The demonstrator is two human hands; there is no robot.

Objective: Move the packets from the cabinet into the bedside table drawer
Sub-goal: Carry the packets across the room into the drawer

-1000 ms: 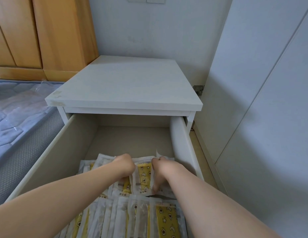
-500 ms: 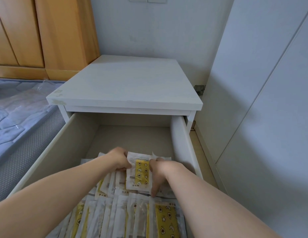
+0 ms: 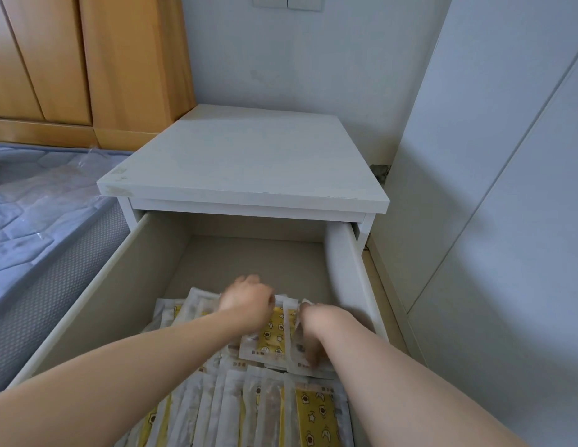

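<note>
Left hand (image 3: 245, 301), right hand (image 3: 316, 321) — apparently gripping packets (image 3: 271, 337) in drawer (image 3: 119, 285)

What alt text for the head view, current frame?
Two bare arms reach into an open white bedside table drawer: the right hand grips the edge of overlapping yellow-and-white packets in the back row, and the blurred left hand rests on their tops. A second row fills the drawer's front; a mattress lies to the left.
</note>
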